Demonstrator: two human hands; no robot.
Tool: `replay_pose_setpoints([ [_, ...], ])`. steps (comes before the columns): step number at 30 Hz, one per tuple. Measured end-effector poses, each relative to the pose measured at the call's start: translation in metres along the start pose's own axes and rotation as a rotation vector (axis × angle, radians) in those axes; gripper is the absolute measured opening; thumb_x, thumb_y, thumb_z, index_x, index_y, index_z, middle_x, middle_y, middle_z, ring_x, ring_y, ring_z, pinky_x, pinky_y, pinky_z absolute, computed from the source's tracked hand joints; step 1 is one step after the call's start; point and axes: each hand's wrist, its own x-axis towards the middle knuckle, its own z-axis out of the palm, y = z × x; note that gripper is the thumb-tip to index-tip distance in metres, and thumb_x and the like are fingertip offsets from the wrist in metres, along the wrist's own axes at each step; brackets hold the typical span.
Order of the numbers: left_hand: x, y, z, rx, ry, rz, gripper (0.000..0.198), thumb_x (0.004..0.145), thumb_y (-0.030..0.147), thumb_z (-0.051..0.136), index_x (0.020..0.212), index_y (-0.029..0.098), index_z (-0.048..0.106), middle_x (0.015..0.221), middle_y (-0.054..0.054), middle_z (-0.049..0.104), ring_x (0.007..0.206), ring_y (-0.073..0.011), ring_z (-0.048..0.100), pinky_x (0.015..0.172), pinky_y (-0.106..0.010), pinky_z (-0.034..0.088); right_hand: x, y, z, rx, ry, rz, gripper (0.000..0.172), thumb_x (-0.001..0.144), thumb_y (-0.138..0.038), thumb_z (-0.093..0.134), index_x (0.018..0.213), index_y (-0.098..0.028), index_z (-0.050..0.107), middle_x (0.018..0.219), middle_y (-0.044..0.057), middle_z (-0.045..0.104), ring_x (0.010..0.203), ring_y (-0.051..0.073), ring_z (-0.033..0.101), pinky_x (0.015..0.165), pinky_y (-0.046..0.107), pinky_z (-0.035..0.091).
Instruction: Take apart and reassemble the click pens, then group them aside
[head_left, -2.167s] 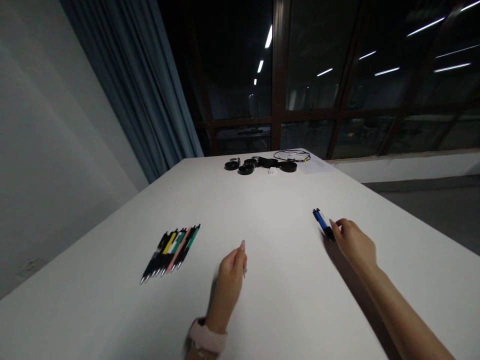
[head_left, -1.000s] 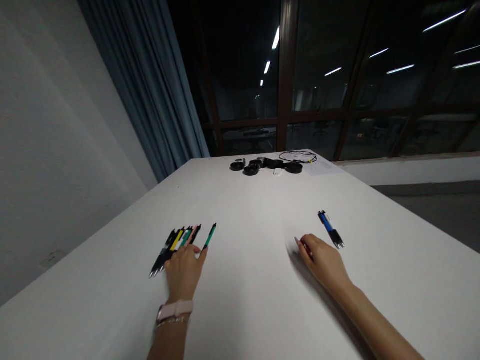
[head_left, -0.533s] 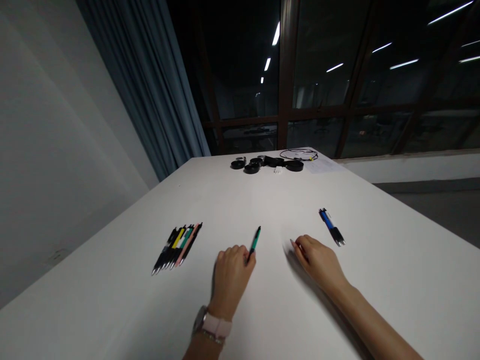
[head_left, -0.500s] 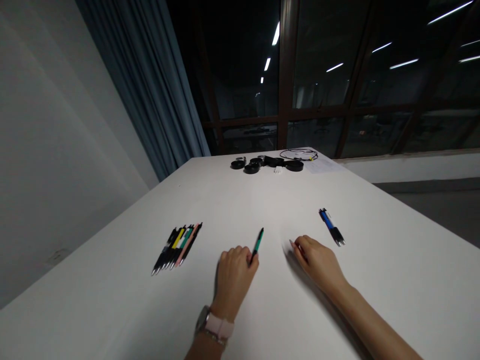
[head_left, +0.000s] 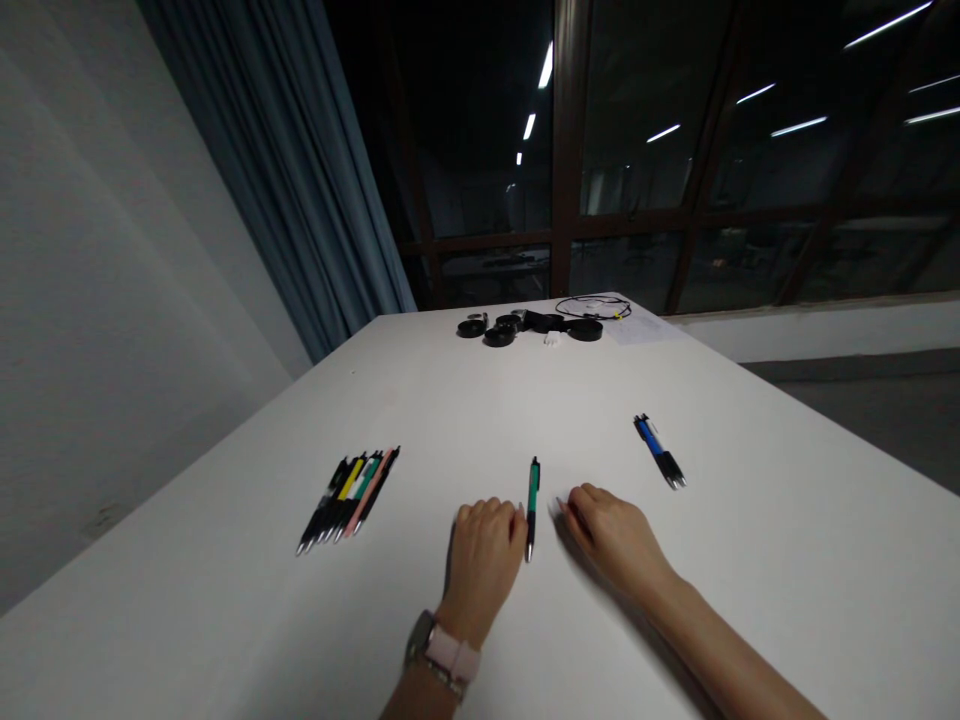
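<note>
A: Can we read any brand or writing on the green pen [head_left: 532, 505]?

B: No, we see no lettering we can make out; it is too small and the light is dim. We see a green barrel, black at both ends, with the tip pointing toward the bottom of the frame.

A: Where does it lie?

B: On the white table [head_left: 750, 560], low in the middle of the frame, between our two hands. Our left hand [head_left: 485, 560] rests knuckles up with fingers loosely curled, fingertips just beside the pen; whether they touch it we cannot tell. Our right hand [head_left: 611, 540] lies just right of the pen, fingers curled and narrow, holding nothing.

A: And around it?

B: A row of pens [head_left: 346, 500] sits at lower left, side by side. A blue pen [head_left: 658, 464] lies to the right of centre. Black round things [head_left: 525, 327] and a thin cable [head_left: 589, 308] sit at the table's far end.
</note>
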Motion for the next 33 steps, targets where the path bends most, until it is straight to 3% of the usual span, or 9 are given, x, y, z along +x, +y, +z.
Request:
replay_pose_setpoints([
  [6, 0.004, -0.016, -0.005, 0.029, 0.005, -0.06, 0.034, 0.097, 0.018, 0.035, 0.078, 0.019, 0.064, 0.078, -0.005, 0.068, 0.082, -0.0232, 0.064, 0.077, -0.038, 0.035, -0.001, -0.024, 0.0, 0.037, -0.08, 0.032, 0.028, 0.099, -0.031, 0.044, 0.085, -0.017, 0.065, 0.082, 0.007, 0.071, 0.076, 0.022, 0.069, 0.061, 0.03, 0.039],
  [11, 0.002, -0.019, -0.005, 0.087, -0.018, -0.004, 0.033, 0.097, 0.014, 0.035, 0.083, 0.018, 0.064, 0.081, -0.005, 0.069, 0.084, -0.0237, 0.063, 0.076, -0.038, 0.034, 0.001, -0.047, 0.002, 0.055, -0.164, 0.036, 0.038, 0.096, -0.044, 0.048, 0.087, -0.014, 0.068, 0.084, 0.011, 0.073, 0.078, 0.026, 0.07, 0.062, 0.032, 0.041],
  [20, 0.003, -0.018, 0.0, 0.065, 0.022, -0.02, 0.032, 0.097, 0.017, 0.037, 0.078, 0.019, 0.063, 0.077, -0.003, 0.068, 0.08, -0.0229, 0.064, 0.075, -0.037, 0.035, 0.004, -0.058, 0.005, -0.013, -0.212, 0.046, 0.04, 0.095, -0.041, 0.049, 0.088, -0.009, 0.071, 0.085, 0.017, 0.073, 0.081, 0.03, 0.07, 0.063, 0.035, 0.046],
  [28, 0.0, -0.02, 0.002, 0.008, 0.033, -0.034, 0.034, 0.097, 0.018, 0.035, 0.075, 0.02, 0.061, 0.075, -0.002, 0.067, 0.078, -0.0211, 0.064, 0.074, -0.035, 0.036, 0.002, -0.058, 0.008, -0.034, -0.175, 0.029, 0.03, 0.096, -0.021, 0.044, 0.089, -0.011, 0.071, 0.084, 0.014, 0.073, 0.078, 0.025, 0.07, 0.062, 0.031, 0.045],
  [33, 0.0, -0.022, 0.004, -0.017, 0.038, -0.05, 0.033, 0.097, 0.018, 0.036, 0.076, 0.02, 0.061, 0.076, -0.002, 0.068, 0.079, -0.0198, 0.064, 0.074, -0.033, 0.036, 0.002, -0.056, 0.008, -0.026, -0.155, 0.013, 0.029, 0.096, -0.018, 0.044, 0.088, -0.012, 0.071, 0.083, 0.012, 0.073, 0.077, 0.024, 0.07, 0.062, 0.03, 0.046],
])
